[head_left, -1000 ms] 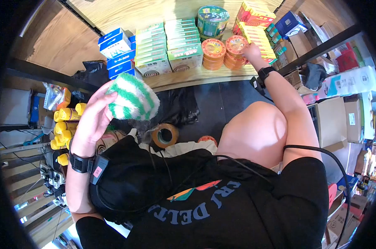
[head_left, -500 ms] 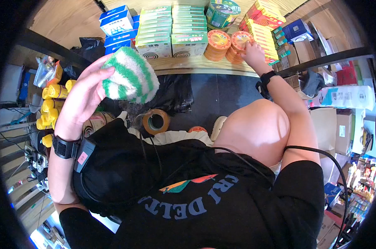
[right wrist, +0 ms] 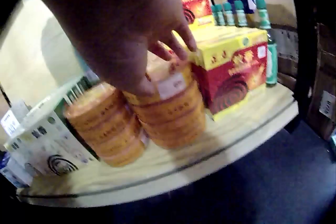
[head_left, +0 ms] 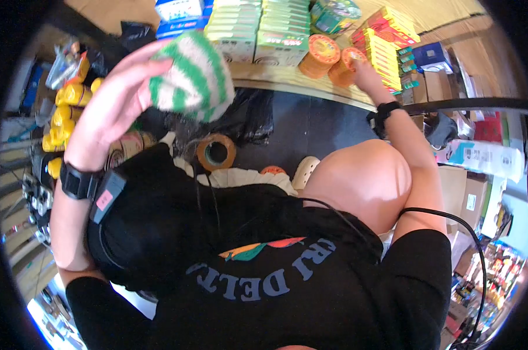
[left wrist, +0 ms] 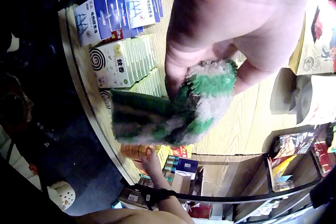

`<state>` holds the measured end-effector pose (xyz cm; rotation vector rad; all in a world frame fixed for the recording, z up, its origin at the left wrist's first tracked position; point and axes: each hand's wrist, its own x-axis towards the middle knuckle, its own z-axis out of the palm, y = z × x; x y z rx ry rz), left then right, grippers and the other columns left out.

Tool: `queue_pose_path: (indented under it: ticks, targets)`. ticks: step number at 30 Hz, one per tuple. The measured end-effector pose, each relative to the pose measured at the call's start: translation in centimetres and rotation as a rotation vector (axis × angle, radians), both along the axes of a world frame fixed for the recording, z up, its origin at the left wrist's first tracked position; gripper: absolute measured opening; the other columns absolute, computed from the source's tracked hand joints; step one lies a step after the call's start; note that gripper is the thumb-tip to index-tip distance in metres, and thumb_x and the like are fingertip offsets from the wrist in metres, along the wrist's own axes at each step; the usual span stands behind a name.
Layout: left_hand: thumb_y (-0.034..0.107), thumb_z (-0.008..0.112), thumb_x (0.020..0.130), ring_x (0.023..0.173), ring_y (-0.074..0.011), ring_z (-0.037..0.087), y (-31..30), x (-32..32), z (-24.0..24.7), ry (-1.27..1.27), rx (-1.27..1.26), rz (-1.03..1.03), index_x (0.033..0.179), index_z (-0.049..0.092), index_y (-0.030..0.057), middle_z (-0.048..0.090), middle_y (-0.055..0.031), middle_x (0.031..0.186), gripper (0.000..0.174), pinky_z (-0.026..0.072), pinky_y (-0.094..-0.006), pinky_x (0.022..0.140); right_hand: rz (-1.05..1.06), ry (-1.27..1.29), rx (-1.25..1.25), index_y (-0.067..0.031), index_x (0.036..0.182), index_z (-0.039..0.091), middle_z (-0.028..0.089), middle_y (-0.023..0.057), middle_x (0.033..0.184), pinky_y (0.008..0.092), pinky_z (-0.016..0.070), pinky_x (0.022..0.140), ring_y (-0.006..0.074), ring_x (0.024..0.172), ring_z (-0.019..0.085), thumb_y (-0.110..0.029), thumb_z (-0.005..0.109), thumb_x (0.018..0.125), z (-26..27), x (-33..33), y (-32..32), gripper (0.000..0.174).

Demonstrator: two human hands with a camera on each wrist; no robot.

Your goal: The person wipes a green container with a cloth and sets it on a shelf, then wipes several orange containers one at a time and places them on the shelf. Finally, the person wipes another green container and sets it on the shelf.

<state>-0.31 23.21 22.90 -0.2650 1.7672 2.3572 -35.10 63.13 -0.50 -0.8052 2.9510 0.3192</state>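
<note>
My left hand (head_left: 115,93) holds a fuzzy green-and-white striped cloth (head_left: 193,76), thumb on one side. In the left wrist view the cloth (left wrist: 210,100) hangs bunched from the fingers, above the wooden shelf. On the shelf, my right hand (head_left: 366,77) grips the top of the right-hand stack of round orange tins (right wrist: 173,116). Its thumb lies at the near side of the top tin, with the fingers curled over the far side. A second stack of orange tins (right wrist: 107,129) stands just left of it, close beside.
Green-and-white mosquito coil boxes (head_left: 232,38) stand left of the tins, blue boxes (left wrist: 105,16) beyond them. Right of the tins are red-and-yellow boxes (right wrist: 233,71) and green-capped bottles (right wrist: 270,50). Yellow bottles (head_left: 65,119) stand at my left. A tape roll (head_left: 216,153) is below the shelf.
My left hand has risen toward the shelf with the cloth. The right hand stays at the right tin stack. The head view has shifted, so the shelf goods sit higher and tilted.
</note>
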Motion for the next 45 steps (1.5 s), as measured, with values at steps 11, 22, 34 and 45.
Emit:
queue_pose_path:
  ticks: [11, 22, 34, 45]
  targets:
    - [0.003, 0.049, 0.089, 0.094, -0.0168, 0.064, -1.5, -0.2, -0.5, 0.042, 0.072, 0.017, 0.127, 0.043, -0.0087, 0.063, -0.0139, 0.108, 0.040, 0.0532, -0.0259, 0.082, 0.865, -0.721, 0.260, -0.0116, 0.110, 0.062, 0.066, 0.0132, 0.098, 0.0412, 0.0495, 0.079, 0.0340, 0.094, 0.062, -0.017, 0.053, 0.083, 5.0, 15.4, -16.8, 0.029]
    - [0.003, 0.050, 0.090, 0.093, -0.0198, 0.065, -2.2, 0.7, -0.1, 0.018, 0.017, 0.065, 0.125, 0.045, -0.0094, 0.063, -0.0166, 0.110, 0.037, 0.0534, -0.0279, 0.081, 1.217, -0.556, 0.334, -0.0106, 0.136, 0.042, 0.052, 0.0176, 0.125, 0.0534, 0.0409, 0.089, 0.0371, 0.118, 0.047, -0.041, 0.064, 0.077, -16.2, 32.7, -9.6, 0.070]
    - [0.006, 0.049, 0.092, 0.096, -0.0204, 0.064, -3.6, 2.1, 1.3, 0.128, 0.059, -0.058, 0.124, 0.047, -0.0082, 0.063, -0.0168, 0.111, 0.035, 0.0531, -0.0287, 0.084, 1.096, -0.581, 0.104, -0.0075, 0.096, 0.061, 0.058, 0.0126, 0.099, 0.0389, 0.0500, 0.078, 0.0307, 0.095, 0.056, -0.027, 0.060, 0.079, -19.2, 30.5, -7.8, 0.026]
    - [0.015, 0.056, 0.090, 0.097, -0.0111, 0.061, -4.1, 1.0, -1.9, 0.113, -0.088, 0.048, 0.126, 0.051, 0.0018, 0.063, -0.0058, 0.109, 0.039, 0.0486, -0.0244, 0.084, 0.174, -0.924, -0.659, -0.0052, 0.117, 0.054, 0.062, 0.0021, 0.083, 0.0210, 0.0452, 0.057, 0.0064, 0.066, 0.054, -0.042, 0.069, 0.081, 13.0, 14.6, -18.6, 0.054]
